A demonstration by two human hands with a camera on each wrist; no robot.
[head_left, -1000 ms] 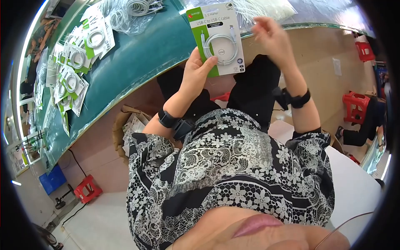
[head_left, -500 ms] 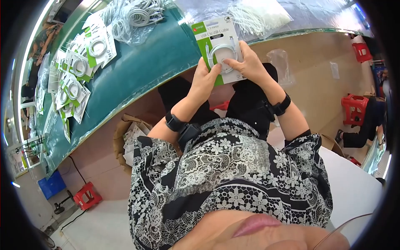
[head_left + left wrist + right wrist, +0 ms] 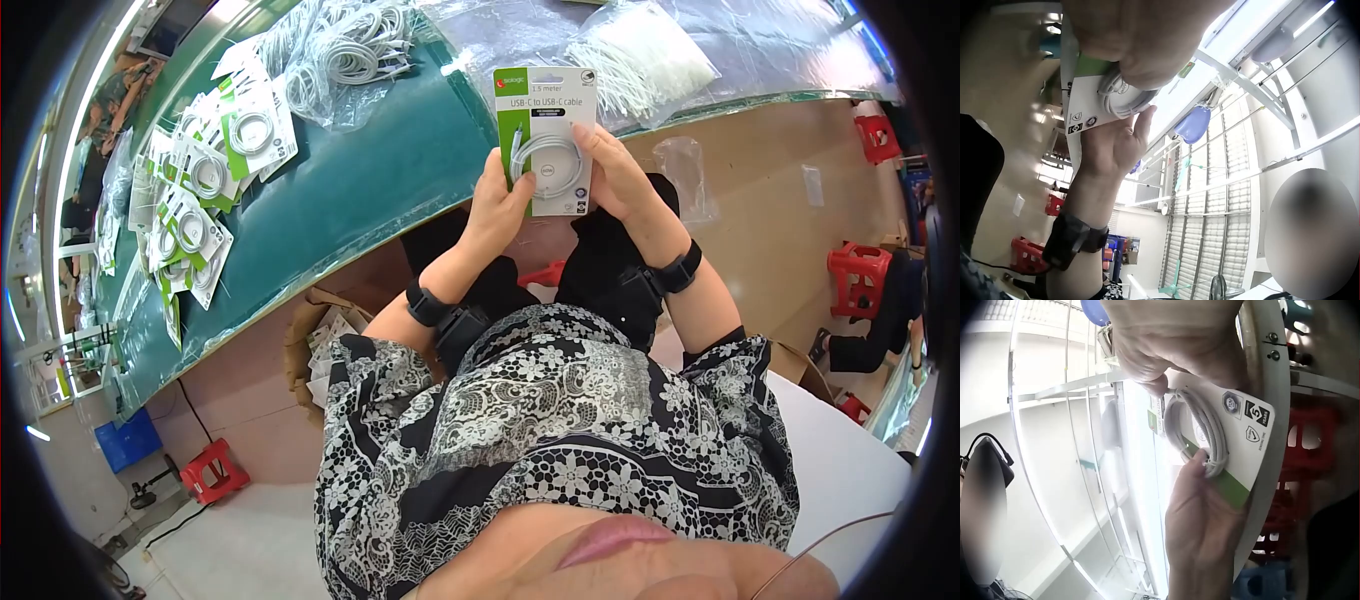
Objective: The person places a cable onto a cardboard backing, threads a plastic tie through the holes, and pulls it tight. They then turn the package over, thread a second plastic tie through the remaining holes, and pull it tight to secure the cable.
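Note:
Both hands hold a white and green card [image 3: 560,95] printed "USB-C to USB-C cable", upright above the lap near the table edge. On its front lies a coiled white cable [image 3: 548,168]. My left hand [image 3: 492,215] grips the lower left edge, thumb over the coil's left side. At the right edge, my right hand [image 3: 622,180] holds the card, its thumb on the front at the cable's upper right end. The right wrist view shows that thumb pressing by the coil [image 3: 1213,434], with the left hand [image 3: 1204,519] opposite. Fingers behind the card are hidden.
On the green table [image 3: 370,180] lie a pile of packaged cables [image 3: 205,175], bagged loose cables [image 3: 350,60] and a bag of white ties [image 3: 640,60]. A carton [image 3: 310,345] stands below the table. Red stools [image 3: 860,278] stand at the sides, one near another person.
The right hand, raised and apart from the card a second ago, came onto its right side; its thumb then moved up to the cable's upper end. The card straightened and appears slightly further right.

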